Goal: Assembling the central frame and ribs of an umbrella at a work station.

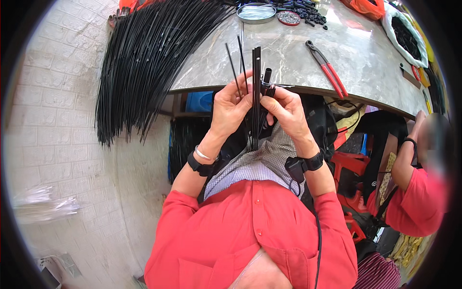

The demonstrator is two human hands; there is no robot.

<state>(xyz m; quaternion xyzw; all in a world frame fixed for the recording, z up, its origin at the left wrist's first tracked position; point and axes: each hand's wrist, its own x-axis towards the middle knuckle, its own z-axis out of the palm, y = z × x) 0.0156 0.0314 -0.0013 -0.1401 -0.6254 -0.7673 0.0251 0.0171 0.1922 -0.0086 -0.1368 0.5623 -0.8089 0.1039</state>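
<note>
Both hands are raised in front of the lap, just short of the near edge of the grey marbled tabletop [370, 67]. The left hand [232, 107] is closed, with two thin black rods [232, 65] running up through its fingers, slightly tilted and apart at the top. The right hand [287, 110] is closed, thumb uppermost, on a cluster of short black pieces [272, 90]; a black tube [267, 76] stands up out of it. Between the hands runs a nearly upright bundle of long black strips [256, 72], its lower end down at the checked apron [250, 166]. The thumbs lie against either side of this bundle; which one bears it cannot be told.

To the left of the hands, a large sheaf of black rods [144, 62] lies across the tabletop and overhangs its edge. Beyond the hands sit a round tin [256, 21] of pale thin pins, a smaller red-rimmed dish [288, 24] of small metal parts, and a pile of small black fittings [304, 10]. To the right of the hands lie red-handled pliers [335, 76], jaws pointing away. Farther right stands a white sack [392, 37] of dark pieces; nearer, a co-worker [416, 202] in red sits at the tabletop.
</note>
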